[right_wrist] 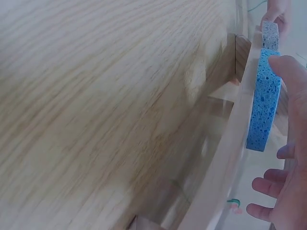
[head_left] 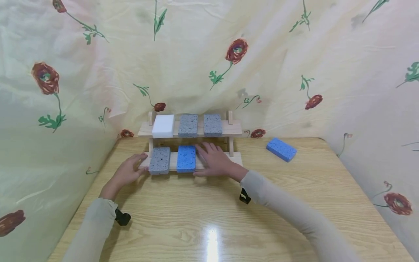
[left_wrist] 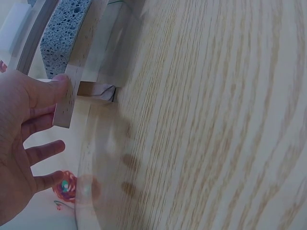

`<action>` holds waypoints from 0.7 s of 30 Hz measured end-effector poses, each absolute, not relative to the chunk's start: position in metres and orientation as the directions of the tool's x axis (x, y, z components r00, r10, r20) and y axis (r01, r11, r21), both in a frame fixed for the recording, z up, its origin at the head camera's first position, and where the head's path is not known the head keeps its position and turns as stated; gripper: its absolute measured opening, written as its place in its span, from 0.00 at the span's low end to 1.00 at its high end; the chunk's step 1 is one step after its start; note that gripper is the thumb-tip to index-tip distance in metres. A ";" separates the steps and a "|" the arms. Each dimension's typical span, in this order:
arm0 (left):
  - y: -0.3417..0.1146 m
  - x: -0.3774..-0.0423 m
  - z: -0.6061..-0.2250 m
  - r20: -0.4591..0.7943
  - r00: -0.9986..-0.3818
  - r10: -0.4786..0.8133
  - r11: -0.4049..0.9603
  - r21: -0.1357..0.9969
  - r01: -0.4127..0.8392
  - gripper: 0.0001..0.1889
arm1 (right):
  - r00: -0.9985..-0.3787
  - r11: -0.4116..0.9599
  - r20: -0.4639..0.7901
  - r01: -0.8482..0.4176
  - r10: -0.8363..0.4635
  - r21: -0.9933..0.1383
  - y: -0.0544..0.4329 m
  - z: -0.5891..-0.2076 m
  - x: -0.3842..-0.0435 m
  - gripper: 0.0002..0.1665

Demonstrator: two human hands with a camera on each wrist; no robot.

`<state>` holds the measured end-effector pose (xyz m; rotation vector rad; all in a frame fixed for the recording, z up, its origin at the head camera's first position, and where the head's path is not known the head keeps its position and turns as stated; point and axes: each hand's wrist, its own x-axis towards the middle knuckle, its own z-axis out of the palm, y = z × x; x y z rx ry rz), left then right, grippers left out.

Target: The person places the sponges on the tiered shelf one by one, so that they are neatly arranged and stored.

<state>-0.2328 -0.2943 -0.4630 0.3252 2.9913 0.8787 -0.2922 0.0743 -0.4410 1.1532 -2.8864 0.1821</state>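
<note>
A two-tier wooden rack [head_left: 235,157] stands near the back wall. My left hand [head_left: 128,170] grips the left end of its lower shelf; in the left wrist view the thumb [left_wrist: 60,86] lies on the shelf's edge. Two sponges lie on the lower tier, a grey sponge [head_left: 159,161] at left and a blue sponge [head_left: 186,159] beside it. My right hand [head_left: 214,160] is at the blue sponge's right side, fingers spread, with the thumb [right_wrist: 283,64] by its front edge. Whether the thumb presses on it, I cannot tell.
The upper tier carries a white block [head_left: 163,125] and two grey sponges, one in the middle [head_left: 188,125] and one to the right [head_left: 212,124]. A second blue sponge [head_left: 281,149] lies on the wooden table [head_left: 183,225], right of the rack. Flowered cloth [head_left: 196,72] hangs behind.
</note>
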 end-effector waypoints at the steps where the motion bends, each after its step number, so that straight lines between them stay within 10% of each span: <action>1: -0.295 -0.233 -0.463 0.054 -0.978 0.202 0.822 0.534 0.199 0.30 | -0.723 0.717 0.065 -0.691 -0.688 -0.095 0.076 -0.440 -0.291 0.68; 21: -0.294 -0.233 -0.462 0.025 -0.982 0.188 0.824 0.540 0.171 0.31 | -0.714 0.709 0.117 -0.700 -0.690 -0.089 0.132 -0.436 -0.277 0.65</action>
